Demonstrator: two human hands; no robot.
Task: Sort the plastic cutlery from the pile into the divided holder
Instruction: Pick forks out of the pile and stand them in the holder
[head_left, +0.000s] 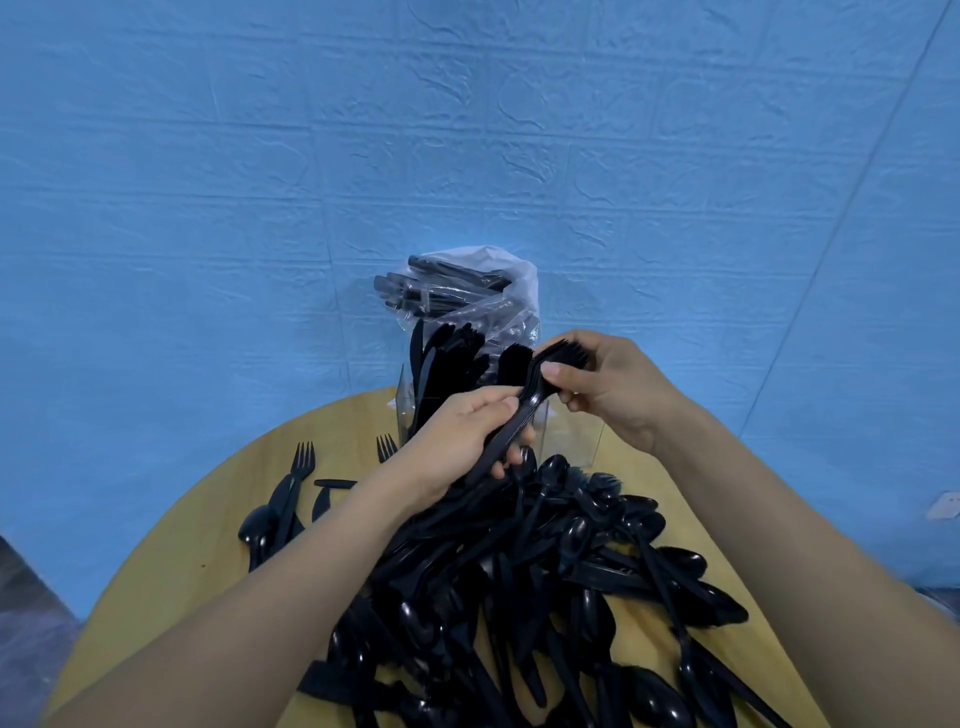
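A big pile of black plastic cutlery (545, 587) covers the near half of the round wooden table (171, 566). Behind it stands the clear divided holder (571, 436), with black knives (441, 364) upright in its left part. My left hand (467, 436) grips the handles of a stacked bundle of black forks (524, 405). My right hand (608, 384) pinches the same bundle just below the tines, in front of the holder's top.
A clear plastic bag with more black cutlery (457, 291) rests on top, behind the holder. Loose forks, a spoon and a knife (291, 499) lie at the table's left. A blue textured wall (467, 156) stands right behind the table.
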